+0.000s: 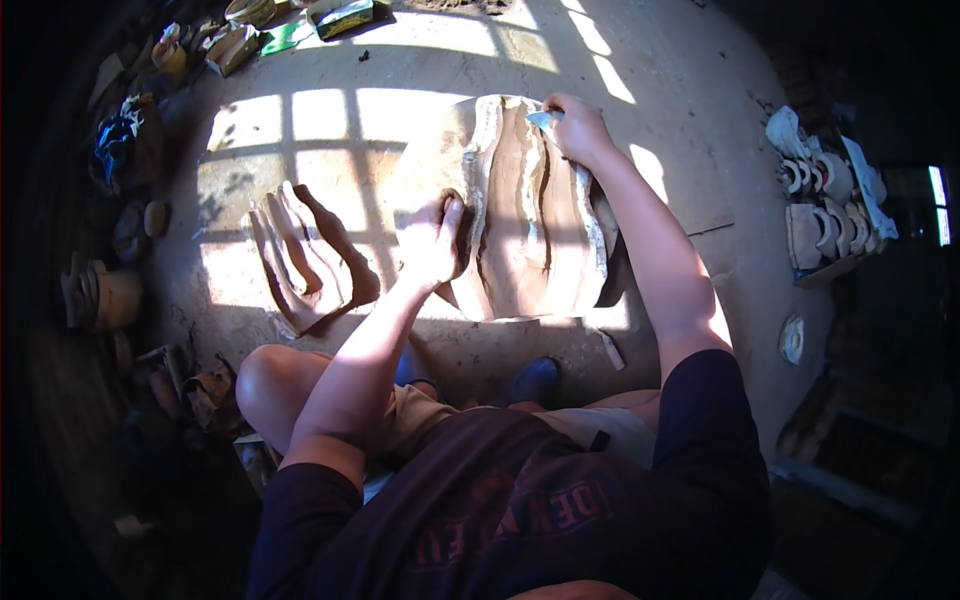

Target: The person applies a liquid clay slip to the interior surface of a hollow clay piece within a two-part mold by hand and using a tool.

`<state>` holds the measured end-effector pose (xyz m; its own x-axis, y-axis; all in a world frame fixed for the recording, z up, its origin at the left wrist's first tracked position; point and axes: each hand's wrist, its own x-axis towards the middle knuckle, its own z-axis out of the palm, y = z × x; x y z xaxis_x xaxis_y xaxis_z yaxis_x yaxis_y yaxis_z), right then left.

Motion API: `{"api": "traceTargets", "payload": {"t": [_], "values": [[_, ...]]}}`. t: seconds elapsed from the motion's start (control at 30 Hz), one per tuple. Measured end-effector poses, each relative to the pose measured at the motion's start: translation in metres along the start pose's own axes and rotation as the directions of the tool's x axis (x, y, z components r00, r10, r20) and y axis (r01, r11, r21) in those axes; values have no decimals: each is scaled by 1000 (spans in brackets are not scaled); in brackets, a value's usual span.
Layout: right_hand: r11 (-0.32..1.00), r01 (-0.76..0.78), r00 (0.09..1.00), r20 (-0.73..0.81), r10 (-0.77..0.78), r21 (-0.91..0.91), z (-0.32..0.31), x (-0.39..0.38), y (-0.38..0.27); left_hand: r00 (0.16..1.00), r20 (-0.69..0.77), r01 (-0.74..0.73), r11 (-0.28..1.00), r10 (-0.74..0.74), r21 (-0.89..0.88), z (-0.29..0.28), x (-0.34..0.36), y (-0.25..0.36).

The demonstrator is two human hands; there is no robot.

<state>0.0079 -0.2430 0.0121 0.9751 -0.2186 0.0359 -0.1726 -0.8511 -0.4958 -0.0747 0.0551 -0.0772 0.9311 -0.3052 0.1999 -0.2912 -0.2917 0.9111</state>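
Note:
A large brown clay piece [512,220] with tall wavy ridges, whitish along their tops, lies on a pale round board on the floor in front of me. At its far right part, my right hand [579,128] grips a small light-blue scraper [541,119], the blade against the far end of a ridge. Close against the clay's left side is my left hand [434,238], thumb up and fingers curled. Whatever lies inside those fingers is hidden. A smaller wavy clay piece [300,250] rests on the floor to the left.
A small pale hand tool [611,350] lies near my right foot. Stacked curved pieces [828,215] stand at the right, a pale ring-shaped thing [792,340] nearer. Boxes [232,50] and a pot [118,296] line the left side. Window light stripes the floor.

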Motion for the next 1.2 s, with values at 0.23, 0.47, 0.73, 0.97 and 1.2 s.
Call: {"api": "traceTargets", "payload": {"t": [0.23,0.47,0.73,0.97,1.2], "values": [[984,-131,983,143,113,122,-4,-21,-8,997,26,75,996,-76,44,0,-2,-9],[997,5,1000,-11,-4,72,5,-34,13,911,3,-389,858,412,336,2,-3,-16],[994,-13,1000,1,13,106,0,-54,-4,990,29,-141,977,139,157,-9,-2,2],[994,93,989,-118,-85,63,8,-75,14,997,49,-70,988,63,140,-4,2,-1],[986,115,990,-101,-102,125,12,-99,12,992,65,-120,977,110,178,-5,1,-4]]}}
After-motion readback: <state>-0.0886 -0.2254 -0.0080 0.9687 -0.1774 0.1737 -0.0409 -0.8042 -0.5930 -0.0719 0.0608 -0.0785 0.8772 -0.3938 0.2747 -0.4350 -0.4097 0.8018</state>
